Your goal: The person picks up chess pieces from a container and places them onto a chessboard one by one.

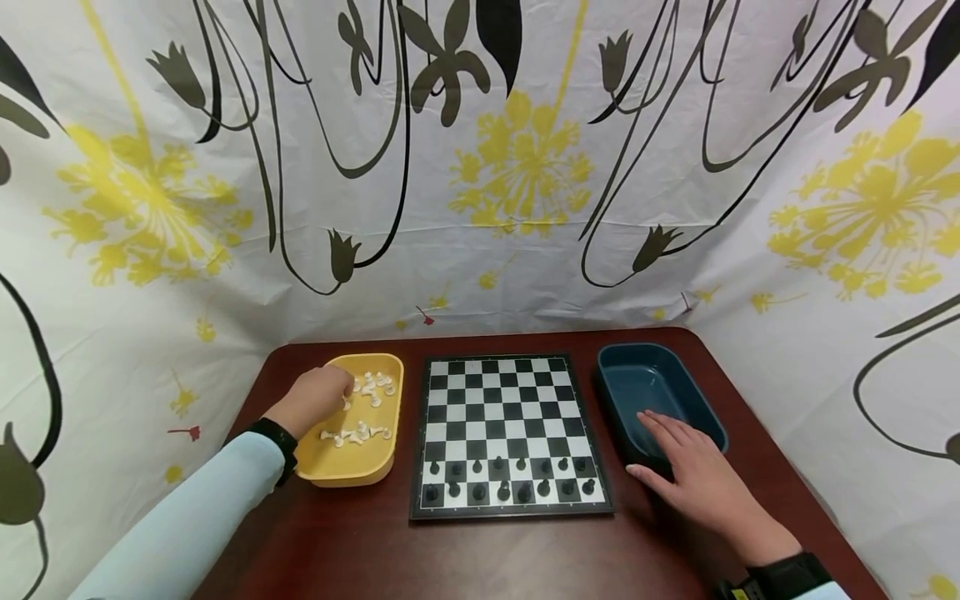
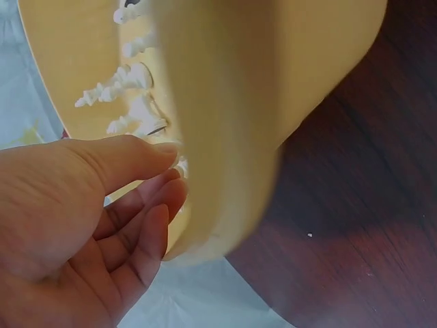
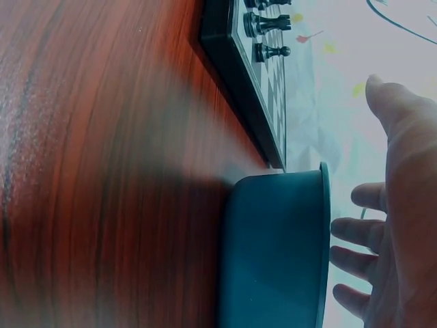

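In the head view my left hand (image 1: 321,398) reaches into the yellow tray (image 1: 351,477), which holds several white chess pieces (image 1: 362,433). The left wrist view shows the left hand (image 2: 89,212) with thumb and fingertips closing around a small white chess piece (image 2: 181,166), mostly hidden by the fingers. Other white pieces (image 2: 116,83) lie beyond the thumb. Over the near edge of the dark blue tray (image 1: 693,379) is my right hand (image 1: 701,475), fingers extended and holding nothing. In the right wrist view its fingers (image 3: 355,231) spread beside the tray's rim.
Between the trays lies a black-and-white chessboard (image 1: 498,400). Black chess pieces (image 1: 503,492) stand in two rows on its near side. All rest on a dark red-brown wooden table (image 1: 495,558). A patterned cloth (image 1: 510,275) hangs behind and at both sides.
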A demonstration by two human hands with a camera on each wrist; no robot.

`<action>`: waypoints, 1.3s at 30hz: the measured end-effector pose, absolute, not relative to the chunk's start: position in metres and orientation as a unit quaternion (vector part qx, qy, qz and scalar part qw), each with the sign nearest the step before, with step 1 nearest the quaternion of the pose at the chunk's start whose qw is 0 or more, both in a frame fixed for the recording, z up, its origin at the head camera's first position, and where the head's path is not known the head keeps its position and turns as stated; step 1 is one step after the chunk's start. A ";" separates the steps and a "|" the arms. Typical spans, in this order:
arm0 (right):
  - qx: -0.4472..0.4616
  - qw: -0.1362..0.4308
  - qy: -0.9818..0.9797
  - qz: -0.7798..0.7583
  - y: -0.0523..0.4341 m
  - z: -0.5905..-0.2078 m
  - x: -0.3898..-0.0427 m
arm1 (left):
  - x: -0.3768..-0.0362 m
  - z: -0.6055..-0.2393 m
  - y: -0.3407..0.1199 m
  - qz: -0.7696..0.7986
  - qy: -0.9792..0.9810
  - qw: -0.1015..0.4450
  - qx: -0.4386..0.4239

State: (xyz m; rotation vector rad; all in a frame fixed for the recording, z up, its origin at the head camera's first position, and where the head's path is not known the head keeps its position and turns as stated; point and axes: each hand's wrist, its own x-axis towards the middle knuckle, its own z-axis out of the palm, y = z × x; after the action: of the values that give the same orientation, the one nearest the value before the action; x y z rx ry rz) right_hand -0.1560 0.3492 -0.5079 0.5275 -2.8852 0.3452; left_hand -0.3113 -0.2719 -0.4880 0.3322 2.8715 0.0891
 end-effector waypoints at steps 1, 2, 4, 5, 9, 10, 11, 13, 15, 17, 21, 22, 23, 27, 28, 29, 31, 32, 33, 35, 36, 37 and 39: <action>0.177 0.093 -0.973 0.117 0.349 -0.508 -0.156 | -0.312 -0.489 -0.272 0.030 0.985 0.123 0.116; 0.177 0.092 -0.973 0.117 0.349 -0.507 -0.156 | -0.312 -0.489 -0.272 0.028 0.985 0.123 0.118; 0.175 0.090 -0.973 0.118 0.348 -0.507 -0.155 | -0.312 -0.489 -0.272 0.029 0.985 0.123 0.120; 0.175 0.089 -0.973 0.119 0.348 -0.506 -0.155 | -0.311 -0.489 -0.271 0.029 0.985 0.123 0.120; 0.172 0.089 -0.974 0.119 0.348 -0.505 -0.154 | -0.310 -0.486 -0.271 0.038 0.985 0.117 0.120; 0.172 0.089 -0.974 0.120 0.348 -0.505 -0.153 | -0.310 -0.486 -0.271 0.040 0.985 0.115 0.120; 0.172 0.090 -0.974 0.120 0.348 -0.505 -0.153 | -0.310 -0.485 -0.271 0.040 0.985 0.112 0.122; 0.172 0.091 -0.974 0.120 0.349 -0.505 -0.152 | -0.310 -0.485 -0.271 0.041 0.986 0.108 0.122; 0.172 0.091 -0.973 0.121 0.350 -0.505 -0.152 | -0.310 -0.483 -0.273 0.040 0.986 0.102 0.125; 0.171 0.092 -0.974 0.121 0.351 -0.505 -0.152 | -0.310 -0.481 -0.273 0.035 0.986 0.097 0.127; 0.170 0.090 -0.974 0.123 0.352 -0.506 -0.151 | -0.310 -0.473 -0.272 0.031 0.987 0.089 0.133; 0.170 0.090 -0.974 0.123 0.352 -0.507 -0.151 | -0.311 -0.471 -0.271 0.034 0.986 0.087 0.136; 0.170 0.090 -0.974 0.124 0.352 -0.507 -0.151 | -0.310 -0.468 -0.271 0.036 0.986 0.083 0.140; 0.168 0.088 -0.974 0.126 0.353 -0.508 -0.150 | -0.312 -0.456 -0.268 0.050 0.986 0.070 0.144; 0.168 0.088 -0.974 0.126 0.353 -0.508 -0.149 | -0.312 -0.453 -0.267 0.052 0.986 0.067 0.145; 0.167 0.088 -0.974 0.126 0.353 -0.508 -0.149 | -0.312 -0.450 -0.266 0.051 0.986 0.062 0.145; 0.167 0.088 -0.974 0.126 0.353 -0.507 -0.149 | -0.313 -0.444 -0.263 0.052 0.987 0.049 0.146; 0.167 0.088 -0.974 0.126 0.353 -0.507 -0.149 | -0.313 -0.442 -0.261 0.048 0.987 0.039 0.151; 0.167 0.088 -0.974 0.127 0.353 -0.507 -0.148 | -0.313 -0.439 -0.259 0.047 0.986 0.031 0.157; 0.169 0.089 -0.973 0.128 0.354 -0.507 -0.148 | -0.313 -0.434 -0.255 0.044 0.984 0.015 0.171; 0.171 0.089 -0.973 0.129 0.354 -0.507 -0.148 | -0.314 -0.433 -0.252 0.045 0.983 0.009 0.176; 0.172 0.089 -0.973 0.130 0.354 -0.507 -0.147 | -0.314 -0.431 -0.250 0.045 0.982 0.005 0.181; 0.172 0.090 -0.972 0.131 0.354 -0.507 -0.147 | -0.316 -0.428 -0.243 0.047 0.981 0.002 0.190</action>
State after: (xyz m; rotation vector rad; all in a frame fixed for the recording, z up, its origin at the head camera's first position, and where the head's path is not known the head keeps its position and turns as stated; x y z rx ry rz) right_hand -0.1468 0.3543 -0.5069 0.5127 -2.8904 0.3895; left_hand -0.3155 -0.2435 -0.4283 0.5951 3.0764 0.1462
